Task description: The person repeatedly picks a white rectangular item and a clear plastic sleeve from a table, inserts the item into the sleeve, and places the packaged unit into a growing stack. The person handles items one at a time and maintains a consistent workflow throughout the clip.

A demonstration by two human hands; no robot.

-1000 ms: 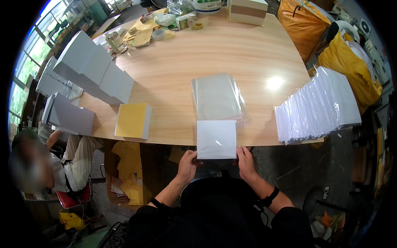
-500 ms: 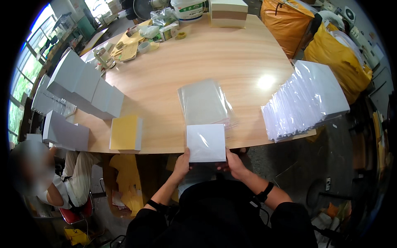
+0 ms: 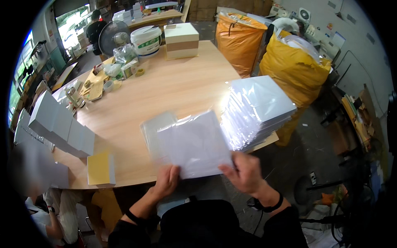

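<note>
Both my hands hold one white square sheet [image 3: 194,144] above the near edge of the round wooden table [image 3: 173,89]. My left hand [image 3: 167,181] pinches its lower left corner. My right hand [image 3: 244,171] grips its lower right edge. The sheet is lifted and tilted, blurred by motion. Beneath it lies a small pile of clear plastic sleeves [image 3: 155,130]. To the right, touching distance away, a tall fanned stack of white sleeved sheets [image 3: 256,109] overhangs the table edge.
A yellow-topped pad [image 3: 100,168] and rows of grey-white boxes [image 3: 62,126] sit at the left. A white bucket [image 3: 145,40], a box [image 3: 181,40] and small clutter stand at the back. Two orange-yellow sacks [image 3: 289,62] are at the right. A person sits at lower left [image 3: 29,173].
The white sheet has been lifted off the table edge and raised toward me, tilted to the right. My head has shifted, so the table now looks closer.
</note>
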